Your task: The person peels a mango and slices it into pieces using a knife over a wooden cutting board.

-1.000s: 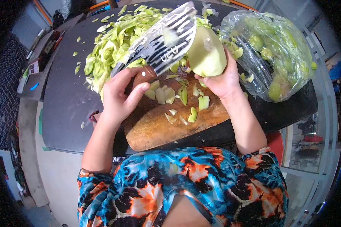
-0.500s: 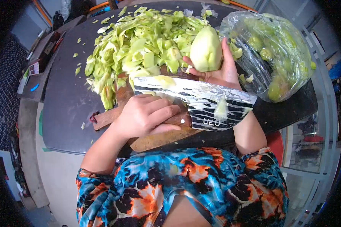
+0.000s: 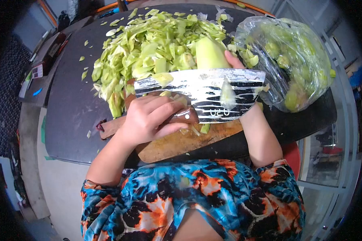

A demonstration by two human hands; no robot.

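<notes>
My left hand [image 3: 149,118] is closed around the wooden handle of a broad cleaver [image 3: 205,89]. The blade lies flat-side toward me, with a pale slice stuck to its face. Behind it, my right hand [image 3: 234,61] grips a smooth, peeled, pale-green vegetable [image 3: 210,55]; the thumb shows at its right side and the other fingers are hidden by the blade. Below both hands is a wooden cutting board [image 3: 189,146] with a few green scraps on it. Beyond the vegetable rises a large heap of light-green slices [image 3: 149,48].
A clear plastic bag [image 3: 309,68] of green vegetables sits at the right of the dark table [image 3: 72,120]. Loose peel bits are scattered at the left. A side bench [image 3: 32,94] stands farther left, and a red stool [image 3: 292,157] shows under the right edge.
My right hand has lowered and tilted the peeled vegetable, moving it left behind the blade. The cleaver has risen slightly and shifted left, now covering most of the right hand.
</notes>
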